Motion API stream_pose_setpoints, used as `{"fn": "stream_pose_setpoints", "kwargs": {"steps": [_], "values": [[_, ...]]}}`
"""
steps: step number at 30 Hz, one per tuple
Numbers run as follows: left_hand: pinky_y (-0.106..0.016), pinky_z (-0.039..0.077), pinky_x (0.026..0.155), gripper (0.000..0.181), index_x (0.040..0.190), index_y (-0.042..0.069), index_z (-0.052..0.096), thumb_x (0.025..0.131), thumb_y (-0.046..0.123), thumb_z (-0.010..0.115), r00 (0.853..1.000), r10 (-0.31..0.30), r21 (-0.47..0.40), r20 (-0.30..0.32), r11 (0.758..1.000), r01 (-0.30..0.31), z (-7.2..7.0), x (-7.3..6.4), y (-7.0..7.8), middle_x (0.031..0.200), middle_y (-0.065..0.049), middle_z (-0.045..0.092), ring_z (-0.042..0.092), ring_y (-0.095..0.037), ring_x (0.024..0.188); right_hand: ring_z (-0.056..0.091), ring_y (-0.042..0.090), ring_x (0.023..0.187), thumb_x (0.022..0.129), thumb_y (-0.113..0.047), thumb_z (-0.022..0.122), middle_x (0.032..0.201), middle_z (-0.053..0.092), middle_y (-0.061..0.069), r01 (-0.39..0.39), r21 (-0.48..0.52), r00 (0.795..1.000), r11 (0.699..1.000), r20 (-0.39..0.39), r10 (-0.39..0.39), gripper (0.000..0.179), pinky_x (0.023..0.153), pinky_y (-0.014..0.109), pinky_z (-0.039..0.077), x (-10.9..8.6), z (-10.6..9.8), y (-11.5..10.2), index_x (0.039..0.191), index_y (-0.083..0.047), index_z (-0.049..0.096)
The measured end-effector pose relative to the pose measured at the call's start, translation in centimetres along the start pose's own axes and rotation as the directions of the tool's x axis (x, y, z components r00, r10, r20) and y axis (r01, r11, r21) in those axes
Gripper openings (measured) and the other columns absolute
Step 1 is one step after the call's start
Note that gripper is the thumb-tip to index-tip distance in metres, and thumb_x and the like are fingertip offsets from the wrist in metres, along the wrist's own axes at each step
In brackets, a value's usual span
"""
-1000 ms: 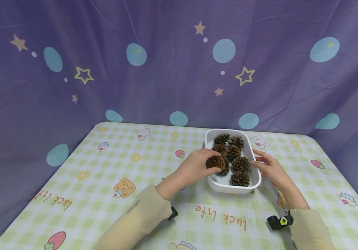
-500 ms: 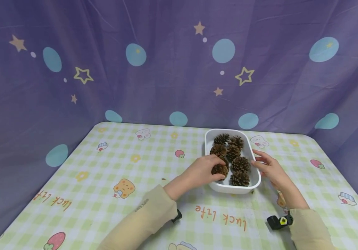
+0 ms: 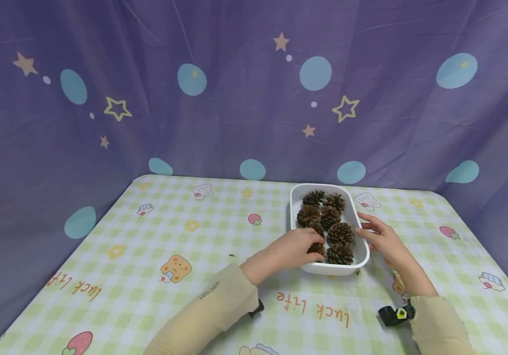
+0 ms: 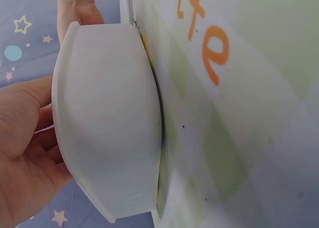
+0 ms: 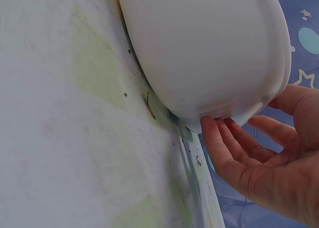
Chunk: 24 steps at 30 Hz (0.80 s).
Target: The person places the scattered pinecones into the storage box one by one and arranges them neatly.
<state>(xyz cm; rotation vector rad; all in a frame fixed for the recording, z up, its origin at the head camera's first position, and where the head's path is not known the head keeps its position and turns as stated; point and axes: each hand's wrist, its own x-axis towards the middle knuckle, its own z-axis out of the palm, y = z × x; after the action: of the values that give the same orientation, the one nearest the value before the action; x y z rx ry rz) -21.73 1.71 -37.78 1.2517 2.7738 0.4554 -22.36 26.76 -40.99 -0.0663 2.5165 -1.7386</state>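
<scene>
A white rectangular plastic container (image 3: 330, 268) on the table holds several brown pinecones (image 3: 340, 233) in two rows. My left hand (image 3: 297, 249) reaches over its near left wall. The thumb and fingers curl round a pinecone (image 3: 318, 251) in the near left corner, partly hidden by the hand. In the left wrist view, the container wall (image 4: 107, 118) hides the fingertips and that pinecone. At the right side my right hand (image 3: 384, 239) holds the container, thumb at the rim and fingertips (image 5: 208, 125) against the outer wall.
A checked, printed tablecloth (image 3: 218, 212) covers the table. Small brown crumbs (image 3: 232, 255) lie left of the container, with another bit (image 3: 357, 272) by its near right corner. Behind the table hangs a purple patterned curtain (image 3: 245, 98).
My left hand has moved nearer and lower with the pinecone, from the middle left of the container into its near left corner. The right hand stays at the right side.
</scene>
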Motion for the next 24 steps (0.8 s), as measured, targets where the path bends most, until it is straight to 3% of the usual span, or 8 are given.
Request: {"fn": "stream_pose_setpoints", "kwargs": {"steps": [12,24], "values": [[-0.02,0.046,0.086,0.041,0.12,0.015,0.059,0.087,0.039,0.057,0.999,-0.022,0.019,0.047,1.0,0.021,0.39,0.51,-0.05,0.115,0.002,0.061,0.058,-0.011,0.102,0.052,-0.005,0.084,0.092,-0.022,0.054,0.13,0.039,0.027,-0.004,0.0,1.0,1.0,-0.001,0.004,0.061,0.07,0.025,0.051,0.0,0.1,-0.06,0.143,-0.006,0.025],[-0.019,0.048,0.079,0.037,0.117,0.016,0.06,0.088,0.038,0.058,1.0,-0.018,-0.026,-0.016,1.0,0.018,0.01,-0.22,-0.34,0.11,0.004,0.059,0.057,-0.008,0.095,0.051,-0.005,0.085,0.093,-0.022,0.052,0.129,0.04,0.028,-0.001,-0.029,1.0,1.0,-0.002,0.001,0.06,0.068,0.024,0.051,-0.03,0.05,-0.3,0.144,-0.005,0.024]]}}
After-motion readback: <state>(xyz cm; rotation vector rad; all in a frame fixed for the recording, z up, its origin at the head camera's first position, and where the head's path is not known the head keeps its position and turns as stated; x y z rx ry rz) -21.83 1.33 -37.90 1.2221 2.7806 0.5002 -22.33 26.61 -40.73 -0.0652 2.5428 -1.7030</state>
